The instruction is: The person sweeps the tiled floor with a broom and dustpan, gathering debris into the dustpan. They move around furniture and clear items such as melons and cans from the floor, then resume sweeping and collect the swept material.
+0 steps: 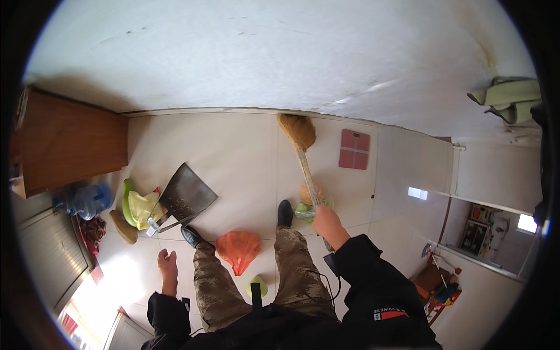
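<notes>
My right hand (329, 225) grips the handle of a straw broom (297, 133). Its bristle head rests on the floor close to the base of the wall. Partly behind the handle lie a round orange-brown gourd (309, 193) and green produce in a clear plastic bag (305, 211). My left hand (167, 264) hangs with nothing in it, its fingers loosely bent and a little apart. Ahead of that hand, near my left shoe, a dark dustpan (186, 192) sits on the floor with small debris on its pan.
A red plastic bag (238, 249) stands between my feet, near a pale green object (257, 286). Left are a yellow bag (143, 210), long green gourd (128, 201), tan gourd (123, 227), blue water jugs (92, 199) and wooden cabinet (74, 142). A pink scale (354, 149) lies right.
</notes>
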Available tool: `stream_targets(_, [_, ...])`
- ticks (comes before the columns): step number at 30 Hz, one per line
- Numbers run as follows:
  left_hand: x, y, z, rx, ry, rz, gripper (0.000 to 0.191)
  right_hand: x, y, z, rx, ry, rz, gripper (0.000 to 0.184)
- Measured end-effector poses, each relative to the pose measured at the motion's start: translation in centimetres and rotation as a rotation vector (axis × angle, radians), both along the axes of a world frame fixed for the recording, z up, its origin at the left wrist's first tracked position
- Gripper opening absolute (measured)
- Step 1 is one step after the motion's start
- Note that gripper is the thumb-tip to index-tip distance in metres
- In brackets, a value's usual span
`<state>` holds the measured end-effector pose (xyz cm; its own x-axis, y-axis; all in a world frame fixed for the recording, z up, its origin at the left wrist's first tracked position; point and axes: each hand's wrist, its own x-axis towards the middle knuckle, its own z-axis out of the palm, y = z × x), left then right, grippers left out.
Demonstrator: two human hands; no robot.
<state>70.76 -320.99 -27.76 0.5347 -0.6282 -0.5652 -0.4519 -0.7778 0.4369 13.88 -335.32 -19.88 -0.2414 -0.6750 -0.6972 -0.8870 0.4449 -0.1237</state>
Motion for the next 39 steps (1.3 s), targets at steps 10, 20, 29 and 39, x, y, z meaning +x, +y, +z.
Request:
stream_targets(10, [2.7,-8.3,-3.7,-0.143,-0.154,-0.122,0.079,7.8,5.6,6.4,0.177,-0.053,0.475,0.06])
stream_targets(20, [4.5,-9.9,-4.9,-0.124,-0.089,-0.185,0.056,15.2,-4.1,3.4,-0.073,0.08,0.716,0.046])
stream_targets(29, [3.9,-10.5,-2.7,-0.018,-0.066,-0.133,0.059,16.7,-5.4,9.4,0.153,0.073,0.828,0.054])
stream_targets(39, [4.4,-10.7,1.1,0.224,0.028,-0.088,0.058,28.2,-9.0,10.3,-0.106,0.027,0.957,0.043])
